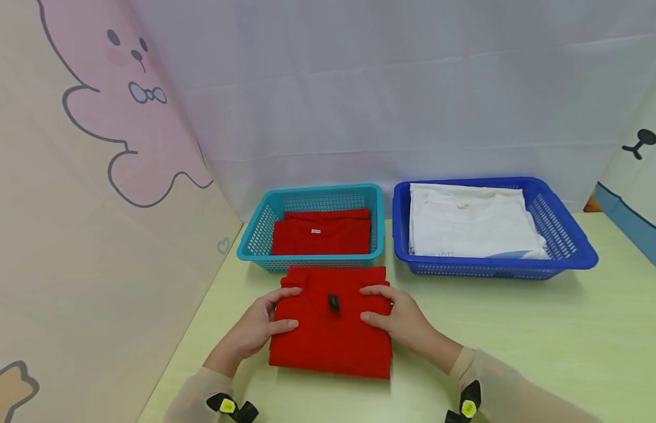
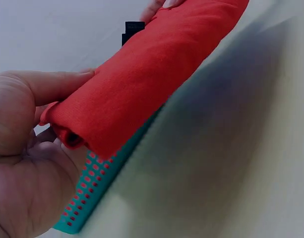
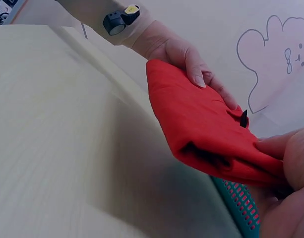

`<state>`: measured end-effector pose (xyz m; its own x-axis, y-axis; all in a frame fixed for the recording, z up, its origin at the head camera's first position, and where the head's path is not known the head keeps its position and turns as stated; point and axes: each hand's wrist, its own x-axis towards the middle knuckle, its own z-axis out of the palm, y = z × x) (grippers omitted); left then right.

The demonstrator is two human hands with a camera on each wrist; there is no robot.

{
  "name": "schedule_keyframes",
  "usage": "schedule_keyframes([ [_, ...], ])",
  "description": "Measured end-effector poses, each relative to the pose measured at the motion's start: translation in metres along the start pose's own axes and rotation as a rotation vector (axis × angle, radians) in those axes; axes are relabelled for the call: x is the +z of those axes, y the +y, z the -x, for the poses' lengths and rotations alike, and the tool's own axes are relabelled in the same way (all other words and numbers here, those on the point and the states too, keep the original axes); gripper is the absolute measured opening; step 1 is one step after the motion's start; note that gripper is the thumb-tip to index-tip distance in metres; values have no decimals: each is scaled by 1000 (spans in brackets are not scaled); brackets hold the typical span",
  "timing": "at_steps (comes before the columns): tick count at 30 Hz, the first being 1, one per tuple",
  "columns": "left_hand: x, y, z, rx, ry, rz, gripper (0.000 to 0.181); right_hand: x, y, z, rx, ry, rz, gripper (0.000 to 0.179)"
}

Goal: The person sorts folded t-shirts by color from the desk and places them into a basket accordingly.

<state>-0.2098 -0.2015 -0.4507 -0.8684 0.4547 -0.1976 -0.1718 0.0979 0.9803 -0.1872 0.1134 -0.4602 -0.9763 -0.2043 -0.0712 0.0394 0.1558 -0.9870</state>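
Observation:
A folded red T-shirt [image 1: 330, 341] with a dark neck label is held off the table, in front of the teal basket. My left hand [image 1: 255, 324] grips its left side, thumb and a finger on top and the other fingers beneath. On the opposite side my right hand [image 1: 407, 320] holds the shirt the same way. In the left wrist view the shirt [image 2: 137, 84] shows a rolled fold at its end, and the left hand [image 2: 28, 148] pinches that edge. The right wrist view shows the shirt [image 3: 201, 124] clear of the tabletop, with a shadow below.
Behind the shirt stands the teal basket [image 1: 380, 229], with folded red shirts [image 1: 328, 238] in it. To its right is a blue basket [image 1: 563, 235] holding folded white shirts [image 1: 465, 220]. A patterned curtain [image 1: 148, 282] borders the table [image 1: 545, 335] on the left.

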Motion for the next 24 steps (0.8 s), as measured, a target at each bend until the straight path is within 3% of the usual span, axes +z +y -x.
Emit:
schedule_keyframes([
  [5, -4, 19, 1, 25, -6, -7, 67, -4, -20, 0, -7, 10, -12, 43],
  [9, -10, 38, -4, 56, 6, -28, 67, -9, -39, -12, -39, -2, -16, 45],
  [17, -32, 68, -28, 145, 12, 8, 64, -14, -66, -53, -91, -56, -76, 50],
  [24, -51, 83, -54, 149, 55, 86, 63, -11, -85, -89, -76, -65, -180, 51],
])
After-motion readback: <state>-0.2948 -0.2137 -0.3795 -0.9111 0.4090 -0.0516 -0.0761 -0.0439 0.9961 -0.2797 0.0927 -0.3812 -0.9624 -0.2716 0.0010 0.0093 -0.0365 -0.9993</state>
